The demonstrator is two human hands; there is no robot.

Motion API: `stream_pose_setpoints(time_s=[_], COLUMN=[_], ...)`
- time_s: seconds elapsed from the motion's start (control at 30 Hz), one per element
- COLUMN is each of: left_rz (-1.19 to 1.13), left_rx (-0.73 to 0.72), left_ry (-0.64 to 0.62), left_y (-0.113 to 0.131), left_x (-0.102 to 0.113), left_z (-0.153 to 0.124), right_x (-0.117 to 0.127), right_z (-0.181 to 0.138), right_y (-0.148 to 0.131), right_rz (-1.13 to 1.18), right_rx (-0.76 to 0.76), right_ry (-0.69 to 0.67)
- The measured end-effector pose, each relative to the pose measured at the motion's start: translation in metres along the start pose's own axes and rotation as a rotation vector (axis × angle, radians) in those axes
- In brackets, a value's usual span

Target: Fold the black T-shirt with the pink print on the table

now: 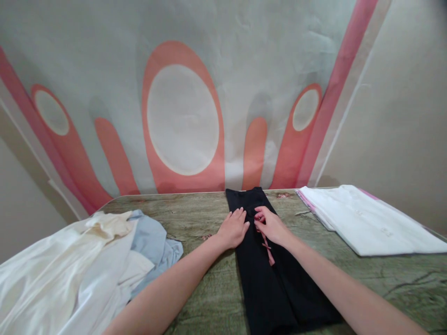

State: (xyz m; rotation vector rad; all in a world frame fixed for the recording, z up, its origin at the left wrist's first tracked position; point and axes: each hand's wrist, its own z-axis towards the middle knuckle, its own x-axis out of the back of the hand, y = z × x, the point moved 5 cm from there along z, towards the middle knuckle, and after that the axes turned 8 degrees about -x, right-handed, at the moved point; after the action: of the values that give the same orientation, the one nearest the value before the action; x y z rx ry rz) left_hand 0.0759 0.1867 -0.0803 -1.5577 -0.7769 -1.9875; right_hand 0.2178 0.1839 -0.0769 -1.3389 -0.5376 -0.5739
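Observation:
A black garment, folded long and narrow, lies lengthwise on the table in the middle of the view. Pink ribbon trim with small bows runs down its upper part. My left hand rests flat on the garment's left edge, fingers stretched out and pointing away from me. Just right of it, my right hand has its fingers curled in a pinch at the top of the ribbon. Those fingertips partly hide what they grip, which looks like the garment's cloth at the trim.
Loose cream and white clothes lie heaped at the left, with a light blue cloth beside them. At the right sits a flat stack of folded white clothes. The wood-grain table meets a wall with pink shapes behind.

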Motion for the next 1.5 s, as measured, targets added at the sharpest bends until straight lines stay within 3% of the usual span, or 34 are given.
stream_pose_setpoints(time_s=[0.33, 0.73, 1.23, 1.5], left_rz=[0.049, 0.125, 0.149, 0.135], left_rx=[0.003, 0.01, 0.023, 0.022], left_ry=[0.023, 0.018, -0.001, 0.007], left_y=[0.0, -0.001, -0.001, 0.001], left_x=[-0.001, -0.005, -0.007, -0.003], left_z=[-0.004, -0.003, -0.002, -0.003], right_x=[-0.004, -0.001, -0.001, 0.002], right_z=[-0.002, 0.001, -0.013, -0.018], right_y=[-0.001, 0.009, -0.006, -0.007], right_rz=[0.039, 0.087, -0.059, -0.005], right_rx=[-0.001, -0.088, -0.169, -0.151], right_ry=[-0.066, -0.295, -0.318, -0.475])
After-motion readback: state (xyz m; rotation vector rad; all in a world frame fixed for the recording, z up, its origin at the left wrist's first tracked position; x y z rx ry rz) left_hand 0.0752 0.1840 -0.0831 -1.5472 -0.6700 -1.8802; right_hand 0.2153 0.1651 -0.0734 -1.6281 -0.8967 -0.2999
